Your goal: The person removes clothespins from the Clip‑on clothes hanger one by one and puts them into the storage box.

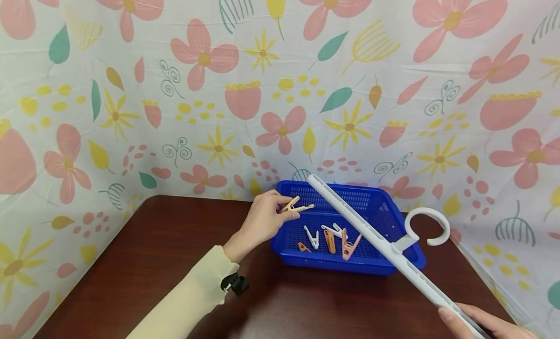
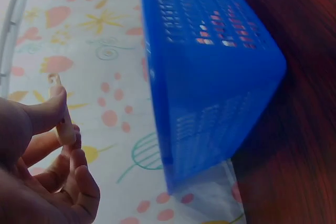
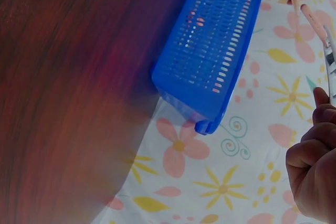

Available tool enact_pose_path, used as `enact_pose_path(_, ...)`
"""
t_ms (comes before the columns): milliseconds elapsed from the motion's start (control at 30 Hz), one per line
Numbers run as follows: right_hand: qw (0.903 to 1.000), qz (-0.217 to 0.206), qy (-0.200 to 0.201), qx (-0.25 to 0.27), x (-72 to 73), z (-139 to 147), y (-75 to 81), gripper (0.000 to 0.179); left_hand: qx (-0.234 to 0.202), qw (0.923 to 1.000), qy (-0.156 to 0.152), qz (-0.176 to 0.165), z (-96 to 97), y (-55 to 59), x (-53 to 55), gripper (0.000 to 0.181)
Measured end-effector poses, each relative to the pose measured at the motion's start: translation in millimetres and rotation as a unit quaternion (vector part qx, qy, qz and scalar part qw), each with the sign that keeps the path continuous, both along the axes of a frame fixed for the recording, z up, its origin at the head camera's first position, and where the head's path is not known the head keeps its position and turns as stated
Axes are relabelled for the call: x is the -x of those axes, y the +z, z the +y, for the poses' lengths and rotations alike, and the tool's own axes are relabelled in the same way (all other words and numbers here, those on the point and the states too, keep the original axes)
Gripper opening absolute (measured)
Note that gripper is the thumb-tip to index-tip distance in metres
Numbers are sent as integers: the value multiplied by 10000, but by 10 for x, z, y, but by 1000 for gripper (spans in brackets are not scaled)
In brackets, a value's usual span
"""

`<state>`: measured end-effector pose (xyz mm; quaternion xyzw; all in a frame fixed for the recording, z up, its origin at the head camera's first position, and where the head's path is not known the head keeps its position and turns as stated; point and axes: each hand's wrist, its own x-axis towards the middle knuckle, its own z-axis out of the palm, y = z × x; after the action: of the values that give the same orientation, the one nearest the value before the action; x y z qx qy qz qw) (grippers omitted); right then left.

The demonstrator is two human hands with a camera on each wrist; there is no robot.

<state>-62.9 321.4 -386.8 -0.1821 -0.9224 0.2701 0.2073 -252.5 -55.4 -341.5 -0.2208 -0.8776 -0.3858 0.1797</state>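
Observation:
A beige clothespin point(image 1: 290, 207) is pinched between the thumb and fingers of my left hand point(image 1: 261, 216), over the left side of a blue plastic basket point(image 1: 325, 263). In the left wrist view the clothespin point(image 2: 64, 124) shows edge-on at the fingertips. My right hand point(image 1: 492, 322) grips the lower end of a pale hanger bar point(image 1: 372, 234), which slants up across the basket. A round open hook point(image 1: 423, 211) sticks out from the bar's middle. Inside the basket lie a white clothespin point(image 1: 312, 238), an orange one point(image 1: 329, 241), a pink one point(image 1: 348, 250) and others.
The basket stands on a dark brown wooden table point(image 1: 131, 261), near its back edge. Flower-printed cloth point(image 1: 245, 134) hangs behind and at both sides. A black strap point(image 1: 235, 283) with a small block is on the left wrist.

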Motion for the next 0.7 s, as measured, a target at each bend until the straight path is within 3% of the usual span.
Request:
enact_pose_path(167, 9999, 80, -37, 67, 14, 53, -31, 43, -95, 9999, -33, -7, 35, -21, 116, 28)
enact_pose_path(333, 9997, 227, -55, 30, 10, 70, -3, 41, -5, 9997, -88, -217, 114, 31, 212, 27)
enact_pose_path(500, 9997, 243, -85, 11, -8, 34, 88, 36, 99, 9970, -286, -706, 229, 144, 277, 26)
enact_pose_path(700, 9999, 100, -112, -53, -14, 83, 119, 40, -88, 9893, -438, -1389, 352, 228, 373, 30)
